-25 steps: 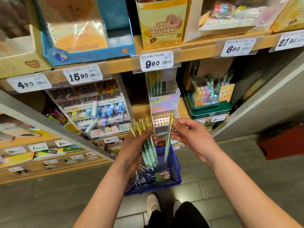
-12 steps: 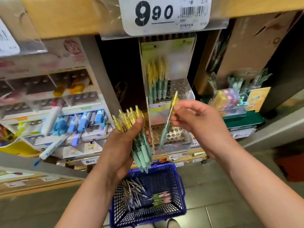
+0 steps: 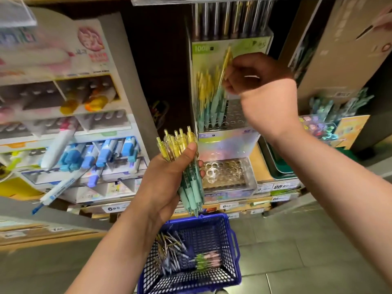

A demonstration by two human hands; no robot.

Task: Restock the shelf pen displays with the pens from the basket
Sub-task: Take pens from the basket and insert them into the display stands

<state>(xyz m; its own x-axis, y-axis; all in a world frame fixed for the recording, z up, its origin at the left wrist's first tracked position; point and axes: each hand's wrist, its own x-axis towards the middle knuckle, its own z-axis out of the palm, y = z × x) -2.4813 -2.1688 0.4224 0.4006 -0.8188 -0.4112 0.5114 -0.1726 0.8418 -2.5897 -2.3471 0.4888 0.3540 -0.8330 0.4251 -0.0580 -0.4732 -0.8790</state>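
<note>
The person's right hand (image 3: 254,77) is curled into a loose fist and pinches a single pen (image 3: 225,66) at its fingertips, up in front of the back card of the clear pen display (image 3: 229,145). That pen stands close to upright, with its yellow clicker end above the knuckles and its teal grip end below them. Its long axis leans a little, so the top tips toward the hand and the tip runs down and away toward the row of matching pens (image 3: 209,102) standing just beyond the fingers. The open holes (image 3: 236,115) of the upper tier lie directly beneath the wrist, so to my eye the step is seating this pen in a free hole beside that row. Done well, it wants the lean taken out first and the tip lined up over one hole rather than the bar between two. Then it needs a straight drop with a light pinch, so the neighbours are not knocked askew. The left hand (image 3: 167,181) waits lower down, fingers and thumb wrapped round a bundle of pens (image 3: 186,166). Their yellow ends fan out above the thumb, and their teal tips point down past the heel of the palm toward the blue basket (image 3: 212,234) below it, where more pens (image 3: 169,251) lie loose. The lower tier (image 3: 224,172) sits just past the left fingertips.
</note>
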